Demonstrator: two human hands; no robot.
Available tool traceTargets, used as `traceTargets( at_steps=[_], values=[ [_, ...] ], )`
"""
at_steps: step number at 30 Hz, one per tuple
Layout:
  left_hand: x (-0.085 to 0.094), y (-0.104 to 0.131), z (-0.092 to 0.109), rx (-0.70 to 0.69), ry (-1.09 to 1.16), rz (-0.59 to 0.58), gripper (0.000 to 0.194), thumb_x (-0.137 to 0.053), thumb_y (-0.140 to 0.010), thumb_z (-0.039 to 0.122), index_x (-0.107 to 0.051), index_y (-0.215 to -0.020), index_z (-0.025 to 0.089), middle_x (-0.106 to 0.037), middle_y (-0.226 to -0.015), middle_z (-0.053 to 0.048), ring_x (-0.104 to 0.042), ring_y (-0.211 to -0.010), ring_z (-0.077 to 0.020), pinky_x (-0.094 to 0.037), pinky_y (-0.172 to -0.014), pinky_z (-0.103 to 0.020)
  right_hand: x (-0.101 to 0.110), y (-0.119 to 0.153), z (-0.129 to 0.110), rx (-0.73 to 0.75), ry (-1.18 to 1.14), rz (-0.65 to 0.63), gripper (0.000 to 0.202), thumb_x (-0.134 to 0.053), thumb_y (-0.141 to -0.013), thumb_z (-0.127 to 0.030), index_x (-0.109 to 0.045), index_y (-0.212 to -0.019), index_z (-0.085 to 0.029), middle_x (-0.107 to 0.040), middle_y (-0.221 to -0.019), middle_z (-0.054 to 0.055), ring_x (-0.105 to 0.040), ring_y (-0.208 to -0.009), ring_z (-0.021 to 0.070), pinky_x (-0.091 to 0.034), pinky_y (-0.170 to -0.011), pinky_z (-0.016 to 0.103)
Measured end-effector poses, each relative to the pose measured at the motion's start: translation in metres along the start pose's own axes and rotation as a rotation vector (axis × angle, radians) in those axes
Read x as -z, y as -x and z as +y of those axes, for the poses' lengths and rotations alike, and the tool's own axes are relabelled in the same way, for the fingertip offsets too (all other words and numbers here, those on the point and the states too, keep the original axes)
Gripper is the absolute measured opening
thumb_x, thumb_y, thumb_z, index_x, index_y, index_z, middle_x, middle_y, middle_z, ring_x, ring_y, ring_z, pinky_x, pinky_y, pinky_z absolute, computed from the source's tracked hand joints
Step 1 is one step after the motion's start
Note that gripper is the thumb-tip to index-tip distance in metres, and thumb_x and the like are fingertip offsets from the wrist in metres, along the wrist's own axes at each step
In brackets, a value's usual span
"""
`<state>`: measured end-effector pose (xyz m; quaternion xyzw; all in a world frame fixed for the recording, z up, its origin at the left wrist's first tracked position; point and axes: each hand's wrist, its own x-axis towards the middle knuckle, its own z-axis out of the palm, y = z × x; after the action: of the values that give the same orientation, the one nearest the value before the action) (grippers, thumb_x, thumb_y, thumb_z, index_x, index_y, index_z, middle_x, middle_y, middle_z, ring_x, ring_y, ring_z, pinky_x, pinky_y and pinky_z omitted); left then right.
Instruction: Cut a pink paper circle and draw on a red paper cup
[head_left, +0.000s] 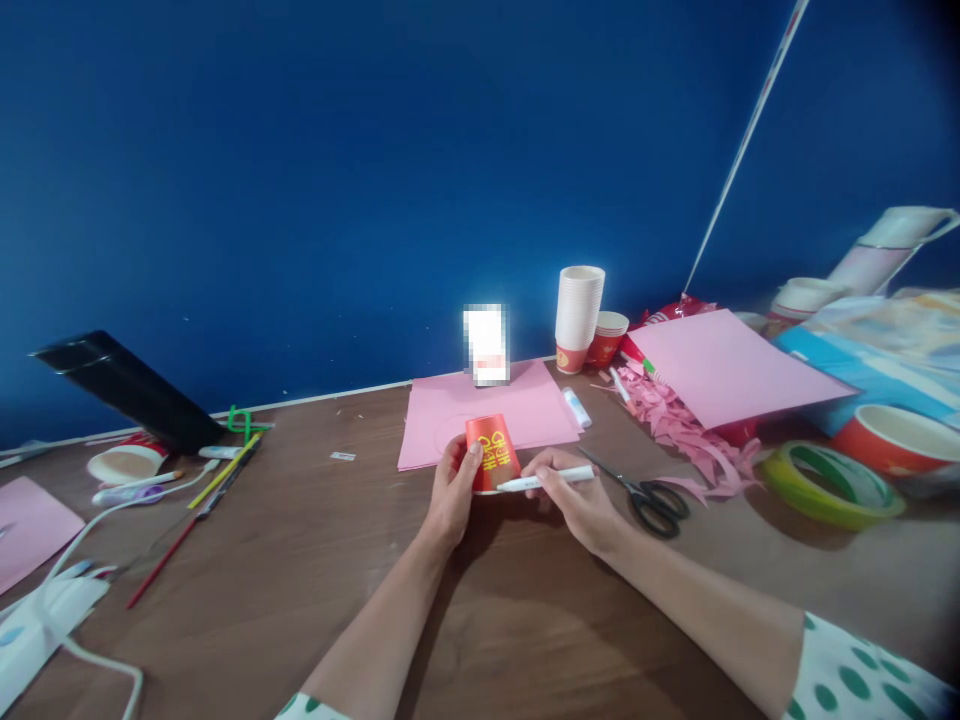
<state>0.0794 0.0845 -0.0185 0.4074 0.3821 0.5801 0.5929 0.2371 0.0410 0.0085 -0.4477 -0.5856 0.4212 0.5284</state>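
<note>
A red paper cup (491, 452) with yellow characters sits in my left hand (453, 492), whose fingers wrap its left side. Its white rim faces down toward me. My right hand (571, 497) pinches a white marker pen (551, 479), with the tip pointing left at the lower edge of the cup. Sheets of pink paper (431, 425) lie just beyond both hands, and a faint circle outline shows on the top one. Black-handled scissors (654, 506) rest to the right of my right hand. A small glue stick (576, 407) is beside the pink sheets.
A stack of paper cups (579, 310) stands by the blue wall. Rightward are pink paper scraps (660, 410), yellow-green tape (825, 490) and another red cup (892, 440). Leftward lie a dark box (135, 390), pencils (217, 495) and a power strip (52, 620) with a white cable.
</note>
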Motion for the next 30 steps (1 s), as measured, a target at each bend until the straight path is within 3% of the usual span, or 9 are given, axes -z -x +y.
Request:
traceTargets(
  at_steps=[5, 10, 15, 20, 30],
  values=[
    [0.0011, 0.0, -0.0006, -0.007, -0.018, -0.028, 0.034, -0.06, -0.077, 0.04, -0.056, -0.103, 0.017, -0.063, -0.094, -0.006, -0.06, -0.08, -0.0163, -0.048, -0.074, -0.031, -0.0008, -0.0006, 0.0016, -0.007, -0.056, 0.049, 0.02, -0.048, -0.086, -0.03, -0.061, -0.077, -0.017, -0.06, -0.064, 0.0, -0.052, -0.057, 0.0116, -0.039, -0.052, 0.021],
    [0.0004, 0.0009, 0.0009, 0.001, -0.011, -0.018, 0.034, -0.061, -0.076, 0.04, -0.055, -0.102, 0.018, -0.063, -0.092, -0.005, -0.06, -0.079, -0.0163, -0.049, -0.073, -0.03, 0.0, -0.0004, -0.0002, -0.012, 0.001, -0.011, 0.021, -0.048, -0.085, -0.029, -0.062, -0.073, -0.017, -0.06, -0.061, 0.0, -0.05, -0.055, 0.0114, -0.038, -0.051, 0.022],
    [-0.0009, 0.0002, 0.0016, 0.021, 0.023, -0.005, 0.038, -0.064, -0.073, 0.043, -0.056, -0.1, 0.017, -0.064, -0.088, -0.005, -0.062, -0.075, -0.0166, -0.049, -0.07, -0.03, -0.0002, -0.002, -0.0018, -0.038, -0.041, 0.084, 0.022, -0.048, -0.084, -0.03, -0.062, -0.072, -0.017, -0.06, -0.059, 0.0, -0.051, -0.055, 0.0114, -0.037, -0.05, 0.021],
    [-0.0021, -0.0001, 0.0011, 0.013, 0.027, 0.012, 0.037, -0.064, -0.073, 0.042, -0.056, -0.098, 0.017, -0.064, -0.086, -0.004, -0.062, -0.073, -0.016, -0.049, -0.068, -0.028, -0.0011, -0.0025, -0.003, -0.069, -0.077, 0.037, 0.021, -0.051, -0.081, -0.029, -0.061, -0.068, -0.017, -0.058, -0.056, 0.0, -0.049, -0.052, 0.0109, -0.036, -0.048, 0.021],
    [-0.0016, 0.0001, 0.0013, 0.029, 0.047, 0.028, 0.037, -0.065, -0.071, 0.043, -0.057, -0.097, 0.018, -0.065, -0.084, -0.002, -0.062, -0.071, -0.0147, -0.049, -0.067, -0.027, -0.0013, -0.0031, -0.0041, -0.086, -0.085, 0.064, 0.019, -0.051, -0.079, -0.028, -0.062, -0.067, -0.017, -0.059, -0.056, 0.0, -0.051, -0.053, 0.0116, -0.039, -0.05, 0.021]
  ],
)
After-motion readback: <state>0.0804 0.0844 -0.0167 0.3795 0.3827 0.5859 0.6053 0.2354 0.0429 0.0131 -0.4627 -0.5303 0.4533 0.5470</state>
